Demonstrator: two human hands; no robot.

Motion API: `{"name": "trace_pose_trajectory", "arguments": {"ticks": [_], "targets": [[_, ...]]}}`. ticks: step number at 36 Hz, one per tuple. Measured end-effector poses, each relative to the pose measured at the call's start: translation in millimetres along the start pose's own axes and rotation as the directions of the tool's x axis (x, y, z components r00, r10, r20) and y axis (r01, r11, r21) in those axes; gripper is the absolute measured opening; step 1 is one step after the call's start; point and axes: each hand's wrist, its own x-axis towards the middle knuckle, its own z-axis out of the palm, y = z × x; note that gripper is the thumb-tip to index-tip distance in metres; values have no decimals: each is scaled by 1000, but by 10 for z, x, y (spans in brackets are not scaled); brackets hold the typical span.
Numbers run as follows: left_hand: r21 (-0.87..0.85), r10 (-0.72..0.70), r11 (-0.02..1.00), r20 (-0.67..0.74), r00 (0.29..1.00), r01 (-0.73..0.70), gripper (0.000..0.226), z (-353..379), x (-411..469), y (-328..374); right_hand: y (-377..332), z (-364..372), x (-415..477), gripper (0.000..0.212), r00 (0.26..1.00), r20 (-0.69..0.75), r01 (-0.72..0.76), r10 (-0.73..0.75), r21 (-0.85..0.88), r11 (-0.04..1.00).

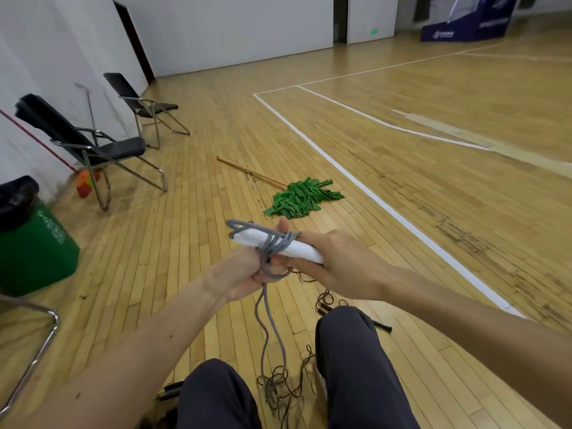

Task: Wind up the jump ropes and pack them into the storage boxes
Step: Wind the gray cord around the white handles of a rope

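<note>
A grey jump rope (268,323) with white handles (297,251) is held in front of me above my knees. My right hand (334,261) grips the white handles, thumb up. Several grey turns are wrapped round the handles' middle. My left hand (244,270) grips the grey cord just below the handles. The loose cord hangs down between my legs to the floor. A thin dark brown jump rope (280,388) lies tangled on the floor under my knees, and its black handle (382,326) shows by my right knee. No storage box is in view.
A green mop (301,198) with a wooden stick lies on the wooden gym floor ahead. Two black folding chairs (102,150) stand at the left wall. A green bin (34,243) with a black bag is at my left. White court lines run to the right.
</note>
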Motion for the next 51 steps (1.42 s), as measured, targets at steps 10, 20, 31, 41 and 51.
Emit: {"name": "trace_pose_trajectory", "arguments": {"ticks": [10,20,31,41,51], "targets": [[327,39,941,-376,926,93,34,185,-10,-141,168,65,68,14,974,-49,-225,222,-80,971],[684,107,722,-256,961,102,25,239,-160,-154,246,83,137,19,928,-49,-372,369,-166,914],[994,239,-57,-81,968,97,22,153,-265,119,260,202,119,14,840,129,-508,528,-160,847],[899,186,-434,153,971,-58,29,203,-167,642,22,331,88,18,791,331,-458,514,-236,857],[990,175,-56,135,975,-127,39,22,32,814,-210,172,-24,12,797,497,-365,343,-56,929]]}}
